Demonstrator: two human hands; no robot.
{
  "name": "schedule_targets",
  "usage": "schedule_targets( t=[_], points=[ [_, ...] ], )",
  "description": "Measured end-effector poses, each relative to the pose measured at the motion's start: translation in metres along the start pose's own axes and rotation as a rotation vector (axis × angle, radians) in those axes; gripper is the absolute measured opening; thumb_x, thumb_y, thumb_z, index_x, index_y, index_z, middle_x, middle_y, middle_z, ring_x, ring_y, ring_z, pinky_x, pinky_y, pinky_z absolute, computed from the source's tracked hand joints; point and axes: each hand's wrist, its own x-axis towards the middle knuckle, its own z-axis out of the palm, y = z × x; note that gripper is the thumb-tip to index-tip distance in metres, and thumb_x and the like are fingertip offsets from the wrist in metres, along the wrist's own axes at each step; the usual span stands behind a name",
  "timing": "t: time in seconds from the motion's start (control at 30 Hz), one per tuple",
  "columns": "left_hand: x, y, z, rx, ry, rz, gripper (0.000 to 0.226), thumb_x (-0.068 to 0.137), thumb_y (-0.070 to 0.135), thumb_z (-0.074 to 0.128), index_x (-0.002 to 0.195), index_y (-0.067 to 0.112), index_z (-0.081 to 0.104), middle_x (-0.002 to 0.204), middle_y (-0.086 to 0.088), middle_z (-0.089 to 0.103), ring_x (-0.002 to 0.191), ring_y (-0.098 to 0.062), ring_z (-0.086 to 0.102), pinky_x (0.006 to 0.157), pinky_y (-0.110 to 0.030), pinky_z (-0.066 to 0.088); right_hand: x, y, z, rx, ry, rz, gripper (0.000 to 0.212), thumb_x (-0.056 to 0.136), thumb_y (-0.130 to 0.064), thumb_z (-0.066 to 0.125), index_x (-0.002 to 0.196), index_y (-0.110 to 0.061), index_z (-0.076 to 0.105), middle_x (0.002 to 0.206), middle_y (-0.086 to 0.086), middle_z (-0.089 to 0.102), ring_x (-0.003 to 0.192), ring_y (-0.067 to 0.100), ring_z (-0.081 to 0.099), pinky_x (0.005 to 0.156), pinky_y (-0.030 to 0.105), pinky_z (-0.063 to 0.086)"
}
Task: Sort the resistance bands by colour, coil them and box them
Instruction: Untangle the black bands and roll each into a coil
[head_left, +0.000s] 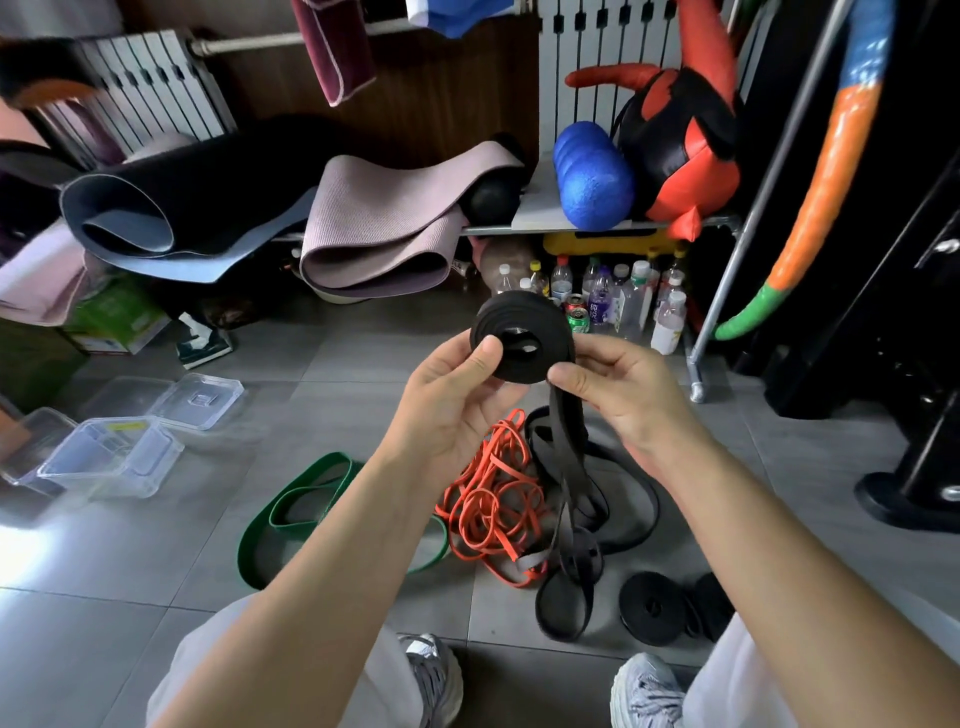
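Closest to the camera are two grey sports shoes (434, 670) and the knees of light trousers; the person sits low over the grey tiled floor (156, 571).

Both hands are raised in front of the chest, and between them is a black band rolled into a thick coil (524, 319). The left hand (452, 400) grips the coil from its left side, with the thumb pressed flat on the face and the other fingers curled behind it. The right hand (623, 400) pinches the band at the lower right edge of the coil, thumb on top. From this pinch the loose tail (569, 452) hangs down to the floor.

There it meets a heap of loose black bands (631, 499). Touching this heap on the left is a tangle of thin orange bands (493, 499). Wide green bands (291, 512) lie further left, partly hidden by the left forearm.

Two finished black coils (657, 608) lie flat on the floor beside the right knee.

Clear plastic boxes (111, 460) stand well apart on the left, open, with a clear lid (200, 400) just behind them. I cannot tell if anything is inside.
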Motion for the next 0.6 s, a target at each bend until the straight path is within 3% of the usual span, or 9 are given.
schedule_targets(
  t=[0.07, 0.13, 0.27, 0.33, 0.47, 0.6],
  points=[
    [0.001, -0.002, -0.001, -0.008, 0.012, -0.054, 0.022, 0.084, 0.011, 0.055, 0.104, 0.003, 0.06, 0.091, -0.009, 0.071, 0.083, -0.018, 0.07, 0.074, -0.025, 0.058, 0.001, 0.0, -0.003, -0.053, 0.022, -0.015, 0.025, 0.07, -0.008, 0.072, 0.089, -0.023, 0.068, 0.082, -0.014, 0.073, 0.084, 0.003, 0.068, 0.077, 0.015, 0.052],
    [0.002, -0.001, -0.002, 0.192, 0.029, -0.044, 0.02, 0.088, 0.006, 0.057, 0.108, 0.007, 0.057, 0.097, -0.005, 0.069, 0.087, -0.018, 0.069, 0.075, -0.027, 0.057, 0.002, 0.002, -0.006, -0.177, 0.01, -0.033, 0.027, 0.076, -0.002, 0.071, 0.087, -0.026, 0.068, 0.079, -0.017, 0.072, 0.082, 0.001, 0.068, 0.075, 0.014, 0.051],
    [0.003, 0.001, -0.016, 1.31, 0.044, 0.399, 0.06, 0.079, 0.016, 0.073, 0.129, 0.031, 0.046, 0.119, 0.014, 0.055, 0.109, -0.006, 0.052, 0.09, -0.019, 0.043, 0.003, 0.008, -0.01, -0.472, -0.055, 0.019, 0.029, 0.075, -0.006, 0.075, 0.102, -0.017, 0.07, 0.088, -0.006, 0.071, 0.082, 0.011, 0.068, 0.085, 0.033, 0.055],
    [-0.002, -0.004, -0.016, 1.585, -0.055, 0.476, 0.062, 0.081, 0.023, 0.07, 0.136, 0.03, 0.044, 0.126, 0.007, 0.054, 0.114, -0.012, 0.046, 0.094, -0.027, 0.041, 0.002, 0.01, -0.011, -0.639, -0.108, 0.008, 0.03, 0.076, -0.012, 0.075, 0.105, -0.014, 0.071, 0.095, -0.001, 0.072, 0.087, 0.013, 0.067, 0.086, 0.036, 0.054],
    [-0.007, -0.006, -0.015, 1.634, -0.081, 0.403, 0.033, 0.086, 0.021, 0.063, 0.119, 0.024, 0.06, 0.11, 0.005, 0.064, 0.1, -0.017, 0.057, 0.083, -0.029, 0.045, -0.005, 0.011, -0.009, -0.719, -0.151, -0.032, 0.033, 0.076, -0.015, 0.076, 0.109, -0.015, 0.07, 0.102, -0.001, 0.072, 0.094, 0.013, 0.065, 0.086, 0.032, 0.052],
    [-0.006, 0.001, -0.015, 1.413, 0.009, 0.31, 0.024, 0.081, 0.014, 0.068, 0.103, 0.025, 0.067, 0.096, 0.01, 0.067, 0.095, -0.011, 0.06, 0.085, -0.027, 0.046, -0.004, 0.009, -0.006, -0.631, -0.104, -0.043, 0.037, 0.073, -0.02, 0.078, 0.109, -0.017, 0.07, 0.097, -0.01, 0.066, 0.089, 0.005, 0.06, 0.077, 0.017, 0.044]
  ],
)
